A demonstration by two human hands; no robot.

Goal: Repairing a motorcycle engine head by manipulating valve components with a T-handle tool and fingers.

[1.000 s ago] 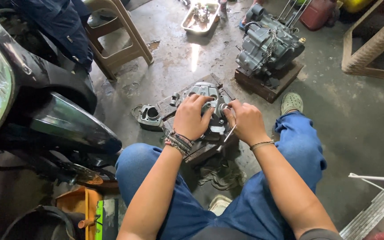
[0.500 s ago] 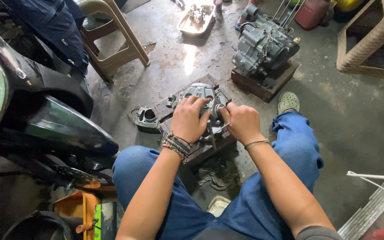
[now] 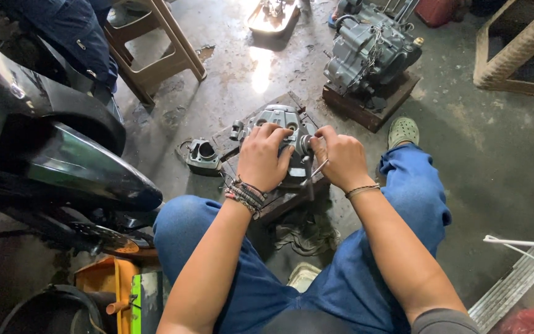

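A grey metal engine cover lies on a wooden block on the concrete floor between my knees. My left hand presses down flat on its near side, fingers spread over the casting. My right hand is closed around a thin metal tool at the cover's right edge, the shaft poking out below my fingers. A small grey cylinder part sits on the floor just left of the block.
A black motorcycle stands close on the left. A grey engine rests on a wooden base behind the cover. A wooden stool and metal tray are farther back, a plastic chair at right.
The view has tilted slightly, and both hands stay on the cover. My right hand has shifted a little at the cover's right edge with the tool.
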